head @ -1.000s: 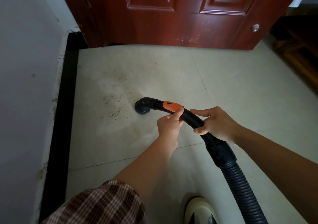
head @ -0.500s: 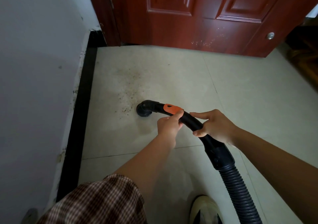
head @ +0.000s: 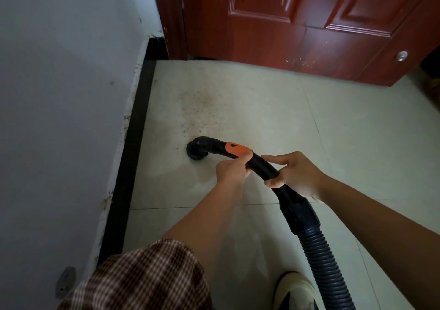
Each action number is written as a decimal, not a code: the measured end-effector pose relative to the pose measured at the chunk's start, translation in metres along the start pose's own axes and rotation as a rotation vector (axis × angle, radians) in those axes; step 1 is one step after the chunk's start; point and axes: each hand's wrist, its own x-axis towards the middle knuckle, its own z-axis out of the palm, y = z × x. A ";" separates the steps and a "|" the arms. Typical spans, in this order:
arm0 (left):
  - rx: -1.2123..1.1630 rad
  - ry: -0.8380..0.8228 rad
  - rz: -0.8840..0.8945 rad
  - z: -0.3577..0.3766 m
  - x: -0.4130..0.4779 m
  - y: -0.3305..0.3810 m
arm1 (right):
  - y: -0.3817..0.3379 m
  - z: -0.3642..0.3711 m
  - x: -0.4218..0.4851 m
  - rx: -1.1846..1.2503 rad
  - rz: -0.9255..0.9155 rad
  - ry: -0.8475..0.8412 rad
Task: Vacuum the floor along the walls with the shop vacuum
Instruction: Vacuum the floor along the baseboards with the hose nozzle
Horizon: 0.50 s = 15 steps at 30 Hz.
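Observation:
A black curved vacuum wand (head: 262,164) with an orange slider (head: 236,149) ends in a round nozzle (head: 197,148) set on the pale tile floor (head: 273,109). My left hand (head: 232,169) grips the wand just behind the orange slider, thumb near it. My right hand (head: 295,176) grips the wand further back, index finger stretched forward. A ribbed black hose (head: 326,264) runs from the wand's cuff toward the lower right. Dark crumbs and dust (head: 202,112) lie on the tile beyond the nozzle.
A white wall (head: 59,95) with a black baseboard (head: 133,157) runs along the left. A red-brown door (head: 297,23) closes off the far side. My shoe (head: 295,290) stands at the bottom, beside the hose. A round metal plate (head: 65,281) sits low on the wall.
The view has swung left, bringing more wall into sight. The nozzle has slid slightly toward the baseboard and the dirt patch. Both hands keep their grip on the wand.

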 end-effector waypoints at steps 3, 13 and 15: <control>-0.011 0.004 0.009 -0.009 -0.002 0.004 | -0.004 0.006 0.001 0.001 -0.003 -0.014; -0.100 0.029 0.035 -0.026 -0.010 0.005 | -0.015 0.015 -0.001 -0.037 -0.005 -0.073; -0.105 0.031 0.023 -0.024 -0.013 0.003 | -0.015 0.012 -0.005 -0.052 0.000 -0.075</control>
